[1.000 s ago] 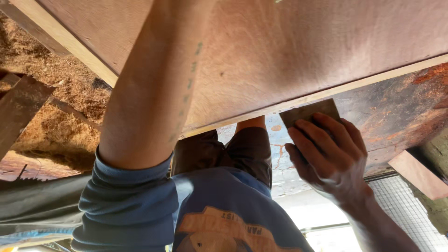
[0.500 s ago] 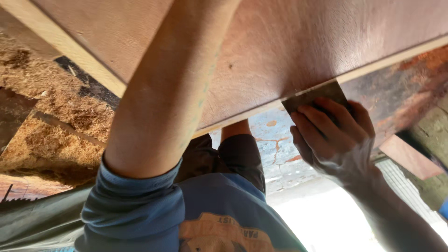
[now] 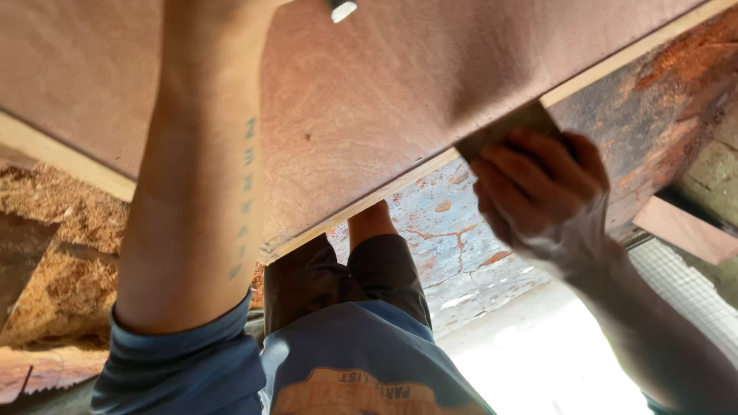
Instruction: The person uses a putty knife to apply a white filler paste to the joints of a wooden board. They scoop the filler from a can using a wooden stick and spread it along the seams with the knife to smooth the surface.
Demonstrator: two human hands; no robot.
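Left hand is running out of view past the top edge at 12 o'clock; only the bare forearm [image 3: 204, 192] and a rolled blue sleeve [image 3: 181, 361] are showing, so whether its fingers are apart or together cannot be told. A small pale object [image 3: 342, 9] is poking in at the top edge beside it, too cut off to identify.

The large reddish-brown plywood sheet [image 3: 400, 92] is filling the upper half of the frame, smooth-faced with fine wavy grain, its pale layered edge [image 3: 400, 188] running diagonally from 8 o'clock up to 2 o'clock. The forearm is lying across its face.

Right hand [image 3: 538, 188], at 3 o'clock, is blurring slightly with motion. Its fingers are curling closed around a small flat grey-brown rectangular block [image 3: 503, 132], pressing it against the sheet's pale edge. Most of the block is sitting hidden under the fingers; its material is hard to make out.

Beyond the edge, at 2 o'clock, a rough rust-orange surface [image 3: 661, 100] is showing, flaky and dark in patches. A pinkish wooden offcut [image 3: 684, 230] is lying at 4 o'clock. At 9 o'clock, a mound of coarse tan sawdust [image 3: 54, 230] is sitting. The cracked grey-blue concrete floor [image 3: 453, 238] is showing at centre, washing out to white glare at 5 o'clock. The person's dark shorts [image 3: 338, 284] and blue shirt [image 3: 361, 361] are occupying 6 o'clock.
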